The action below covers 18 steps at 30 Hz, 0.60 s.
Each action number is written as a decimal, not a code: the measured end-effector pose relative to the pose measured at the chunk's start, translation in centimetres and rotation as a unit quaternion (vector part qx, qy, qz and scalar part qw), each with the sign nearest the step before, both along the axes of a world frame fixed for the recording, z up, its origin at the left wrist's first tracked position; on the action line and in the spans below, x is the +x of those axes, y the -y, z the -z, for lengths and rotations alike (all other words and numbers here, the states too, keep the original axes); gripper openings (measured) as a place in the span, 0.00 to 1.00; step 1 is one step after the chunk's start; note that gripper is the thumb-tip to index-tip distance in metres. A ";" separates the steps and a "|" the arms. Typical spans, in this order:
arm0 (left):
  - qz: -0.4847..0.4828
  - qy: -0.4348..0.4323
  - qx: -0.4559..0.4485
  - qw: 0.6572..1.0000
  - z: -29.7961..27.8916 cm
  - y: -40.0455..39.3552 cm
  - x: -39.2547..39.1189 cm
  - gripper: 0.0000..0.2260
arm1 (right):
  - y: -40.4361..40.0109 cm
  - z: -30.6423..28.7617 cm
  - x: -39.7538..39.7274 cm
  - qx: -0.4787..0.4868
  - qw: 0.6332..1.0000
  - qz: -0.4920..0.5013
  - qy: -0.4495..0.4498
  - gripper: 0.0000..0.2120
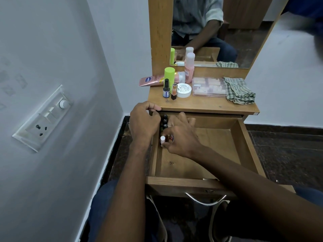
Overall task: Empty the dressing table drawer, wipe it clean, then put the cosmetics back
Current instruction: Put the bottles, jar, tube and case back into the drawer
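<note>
A: Item one, left hand (142, 122)?
B: Forearm enters from bottom centre and runs up and slightly right. Wrist straight, back of the hand toward the camera. Fingers curled; whether they hold anything cannot be told. Thumb tip pressed against the light brown wooden tabletop edge (206, 109).

A: Item two, right hand (180, 135)?
B: Forearm enters from the lower right and crosses up and left. Back of the hand faces up. Thumb and forefinger pinch a small white-capped cylindrical bottle (162, 139). Remaining fingers spread forward, loosely extended.

A: Relation of the two?
B: Hands just beside each other, left of centre; knuckles near, contact uncertain.
</note>
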State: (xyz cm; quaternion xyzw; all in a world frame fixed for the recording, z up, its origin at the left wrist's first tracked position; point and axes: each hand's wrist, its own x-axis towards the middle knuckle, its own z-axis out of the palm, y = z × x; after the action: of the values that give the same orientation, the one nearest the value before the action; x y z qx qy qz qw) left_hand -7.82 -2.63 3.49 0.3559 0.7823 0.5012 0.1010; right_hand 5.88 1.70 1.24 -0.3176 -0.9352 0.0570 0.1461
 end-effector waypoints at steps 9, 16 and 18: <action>-0.029 -0.010 0.007 1.000 0.0 0.0 0.0 0.09 | -0.1 0.0 0.3 -0.008 1.000 0.008 -0.011 0.12; -0.011 -0.028 -0.001 1.000 0.1 -0.1 0.1 0.09 | -0.8 0.3 -0.3 0.000 0.998 0.047 -0.030 0.10; -0.005 -0.032 -0.003 0.999 0.1 -0.2 0.1 0.09 | -0.9 0.2 -0.3 -0.010 0.999 0.045 -0.028 0.11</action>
State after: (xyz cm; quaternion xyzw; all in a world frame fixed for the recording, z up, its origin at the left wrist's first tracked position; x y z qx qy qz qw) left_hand -7.76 -2.46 3.35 0.3674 0.7882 0.4881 0.0746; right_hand 5.59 2.62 1.05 -0.3590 -0.9148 0.0683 0.1719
